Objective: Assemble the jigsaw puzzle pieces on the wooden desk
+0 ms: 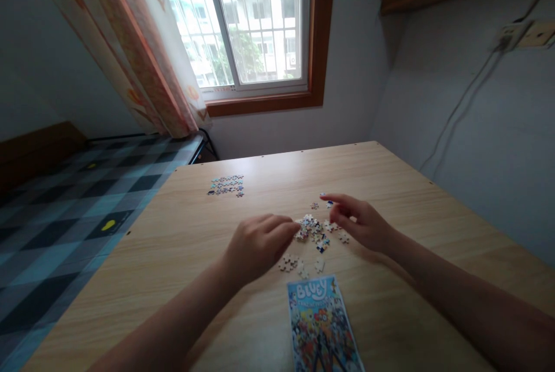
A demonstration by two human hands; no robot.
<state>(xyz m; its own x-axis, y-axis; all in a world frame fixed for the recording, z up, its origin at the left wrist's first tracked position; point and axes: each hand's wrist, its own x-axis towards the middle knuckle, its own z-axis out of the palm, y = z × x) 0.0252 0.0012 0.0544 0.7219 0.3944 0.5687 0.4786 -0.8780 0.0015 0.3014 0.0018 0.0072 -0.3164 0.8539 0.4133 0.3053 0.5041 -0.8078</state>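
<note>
A heap of small jigsaw puzzle pieces (309, 226) lies on the wooden table. At its left edge is my left hand (260, 245), fingers bent and pressed together; whatever they pinch, if anything, is hidden. To the right of the heap, my right hand (362, 221) stretches its index finger out while the other fingers curl loosely. That fingertip is at a single puzzle piece (322, 194). A blue-and-white piece (329, 204) lies just below the finger. Several plain-backed pieces (288, 263) are scattered nearer to me.
Rows of puzzle pieces (228, 184) lie at the table's far left. A colourful "Bluey" picture sheet or box (323, 326) is at the near side. Beyond the wooden table (182, 256) are a checked bed (99, 204) on the left and a window (260, 19) behind.
</note>
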